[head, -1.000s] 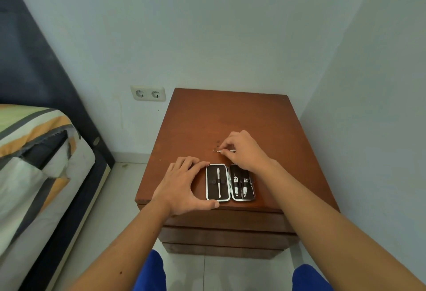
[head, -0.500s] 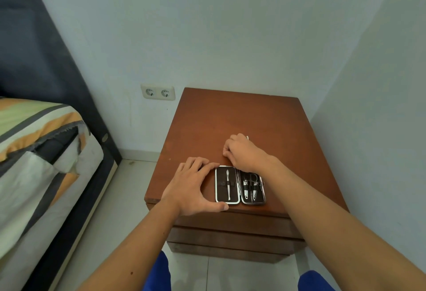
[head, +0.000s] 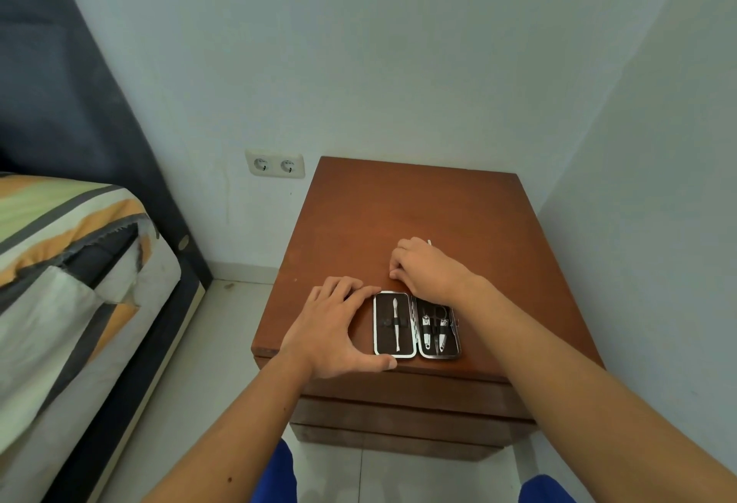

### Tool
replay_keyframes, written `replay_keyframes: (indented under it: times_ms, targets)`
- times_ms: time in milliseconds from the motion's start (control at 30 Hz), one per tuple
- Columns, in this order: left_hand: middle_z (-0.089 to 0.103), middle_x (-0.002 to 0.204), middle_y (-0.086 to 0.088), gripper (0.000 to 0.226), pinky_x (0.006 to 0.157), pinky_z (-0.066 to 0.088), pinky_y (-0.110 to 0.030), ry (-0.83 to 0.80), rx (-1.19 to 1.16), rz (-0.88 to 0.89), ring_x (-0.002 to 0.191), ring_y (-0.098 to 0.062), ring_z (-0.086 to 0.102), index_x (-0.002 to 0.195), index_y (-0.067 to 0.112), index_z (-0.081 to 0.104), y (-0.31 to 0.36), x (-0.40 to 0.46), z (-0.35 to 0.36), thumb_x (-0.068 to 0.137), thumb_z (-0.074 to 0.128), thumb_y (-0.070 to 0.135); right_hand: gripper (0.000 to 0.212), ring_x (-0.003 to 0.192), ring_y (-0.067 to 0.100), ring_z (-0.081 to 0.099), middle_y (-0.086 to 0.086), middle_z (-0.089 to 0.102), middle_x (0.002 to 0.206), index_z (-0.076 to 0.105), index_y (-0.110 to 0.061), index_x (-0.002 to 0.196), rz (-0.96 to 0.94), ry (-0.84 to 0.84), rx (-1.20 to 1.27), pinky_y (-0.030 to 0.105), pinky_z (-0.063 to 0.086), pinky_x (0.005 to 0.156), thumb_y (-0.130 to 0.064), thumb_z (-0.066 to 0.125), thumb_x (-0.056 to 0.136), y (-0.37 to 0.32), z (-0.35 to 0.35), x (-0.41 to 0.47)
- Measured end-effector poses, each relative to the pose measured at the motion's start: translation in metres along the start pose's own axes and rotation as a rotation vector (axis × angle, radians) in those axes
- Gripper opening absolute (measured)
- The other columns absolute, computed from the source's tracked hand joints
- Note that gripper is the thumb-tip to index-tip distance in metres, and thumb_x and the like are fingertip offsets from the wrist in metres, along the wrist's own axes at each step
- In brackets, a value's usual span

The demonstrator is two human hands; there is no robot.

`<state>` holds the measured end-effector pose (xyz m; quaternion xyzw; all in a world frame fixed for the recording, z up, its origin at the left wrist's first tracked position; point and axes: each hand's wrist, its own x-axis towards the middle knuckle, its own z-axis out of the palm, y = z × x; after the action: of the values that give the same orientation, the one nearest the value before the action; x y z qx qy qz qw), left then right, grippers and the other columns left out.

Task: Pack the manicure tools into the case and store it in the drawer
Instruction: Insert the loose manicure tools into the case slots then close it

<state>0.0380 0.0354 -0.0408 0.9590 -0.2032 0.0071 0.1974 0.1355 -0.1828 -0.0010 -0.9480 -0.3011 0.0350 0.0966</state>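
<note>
- Head view: a brown wooden nightstand [head: 418, 199] stands in the corner of a pale room, with closed drawer [head: 402, 395] fronts on its near face
- On the wall to its left is a double socket [head: 275, 163], and further left a bed [head: 60, 263] with a striped cover against a dark headboard [head: 52, 76]
- Blue-clad knees show at the near edge, over a pale tiled floor [head: 191, 351]
- The manicure case [head: 416, 325] lies open and flat at the near edge of the tabletop; its left half holds one slim metal tool [head: 395, 325] under a strap, its right half holds clippers and small scissors [head: 435, 327]
- The right forearm crosses over the case's right far corner and hides part of it
- The left hand [head: 331, 331] is spread open on the tabletop, fingers and thumb cupping the case's left edge
- The right hand [head: 422, 267] is curled shut just beyond the case, knuckles up; a thin metal tip [head: 429, 242] sticks out on its far side, so it grips a small tool whose kind I cannot tell
- No brand or writing can be read on the case or the tools
</note>
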Motion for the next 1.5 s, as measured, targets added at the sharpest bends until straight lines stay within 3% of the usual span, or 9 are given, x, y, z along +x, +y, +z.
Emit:
replay_keyframes:
  times_ms: [200,267,367,500,633,867,1133,1333,1500]
  targets:
    - [0.037,0.145,0.017,0.111,0.118,0.027,-0.033,-0.003,-0.004,-0.004,0.135,-0.006,0.027,0.155,0.038,0.036,0.001,0.000,-0.001,0.065,0.061,0.098,0.011,0.107,0.019,0.051,0.003,0.057,0.115,0.059,-0.017,0.108,0.023,-0.012,-0.009,0.032,0.044,0.093,-0.018,0.048,0.109,-0.001,0.005,-0.003]
    - [0.037,0.145,0.017,0.111,0.118,0.026,-0.031,-0.002,0.000,-0.004,0.135,-0.005,0.027,0.155,0.039,0.036,0.001,-0.001,0.000,0.065,0.061,0.098,0.012,0.093,0.012,0.052,-0.003,0.058,0.106,0.052,-0.022,0.103,0.088,0.030,0.124,0.034,0.044,0.084,-0.014,0.045,0.108,-0.001,0.002,-0.006]
    - [0.037,0.145,0.017,0.111,0.117,0.026,-0.031,0.002,-0.001,-0.005,0.135,-0.005,0.026,0.155,0.040,0.035,0.001,-0.001,0.000,0.064,0.061,0.098,0.010,0.070,0.003,0.054,-0.010,0.063,0.088,0.056,-0.021,0.105,0.151,0.134,0.338,0.024,0.040,0.065,-0.017,0.047,0.108,0.000,-0.001,-0.012]
    - [0.038,0.145,0.017,0.110,0.117,0.026,-0.031,0.002,-0.007,-0.002,0.134,-0.005,0.027,0.155,0.039,0.036,0.001,0.000,-0.001,0.065,0.061,0.098,0.014,0.075,-0.001,0.062,-0.007,0.073,0.086,0.069,-0.024,0.108,0.158,0.260,0.557,0.013,0.046,0.073,-0.013,0.064,0.101,0.004,0.001,-0.016]
    - [0.038,0.143,0.017,0.111,0.117,0.027,-0.031,0.006,-0.001,-0.003,0.134,-0.005,0.028,0.155,0.039,0.036,0.002,-0.001,-0.001,0.064,0.061,0.098,0.017,0.070,0.000,0.060,-0.007,0.076,0.089,0.076,-0.032,0.105,0.230,0.259,0.722,0.020,0.052,0.073,-0.017,0.073,0.096,0.010,0.002,-0.021]
    - [0.038,0.145,0.017,0.111,0.116,0.025,-0.030,0.001,-0.014,-0.004,0.134,-0.005,0.026,0.155,0.038,0.036,0.001,-0.001,-0.001,0.065,0.063,0.097,0.013,0.066,0.011,0.062,0.010,0.081,0.092,0.073,-0.010,0.108,0.320,0.243,1.086,0.023,0.051,0.061,-0.011,0.075,0.095,0.008,0.000,-0.031]
    - [0.039,0.143,0.017,0.110,0.115,0.026,-0.030,0.004,-0.014,-0.001,0.134,-0.005,0.027,0.154,0.039,0.037,0.001,0.000,0.000,0.065,0.062,0.097,0.022,0.062,0.009,0.059,0.017,0.080,0.095,0.070,0.000,0.107,0.360,0.190,1.128,0.019,0.049,0.058,-0.012,0.079,0.091,0.004,0.000,-0.029]
    - [0.039,0.143,0.017,0.109,0.115,0.026,-0.030,0.009,-0.020,0.002,0.134,-0.005,0.027,0.154,0.039,0.037,0.001,-0.001,0.000,0.065,0.063,0.096,0.018,0.062,0.007,0.061,0.013,0.081,0.089,0.072,-0.010,0.099,0.356,0.143,1.049,0.022,0.049,0.063,-0.020,0.083,0.089,0.001,0.003,-0.027]
    - [0.040,0.140,0.016,0.111,0.116,0.029,-0.034,0.015,0.004,0.009,0.134,-0.008,0.030,0.153,0.038,0.039,0.000,0.000,0.001,0.063,0.061,0.098,0.017,0.079,0.011,0.076,0.004,0.082,0.086,0.074,-0.017,0.097,0.330,0.069,0.986,0.036,0.058,0.088,-0.024,0.085,0.087,-0.007,0.010,-0.027]
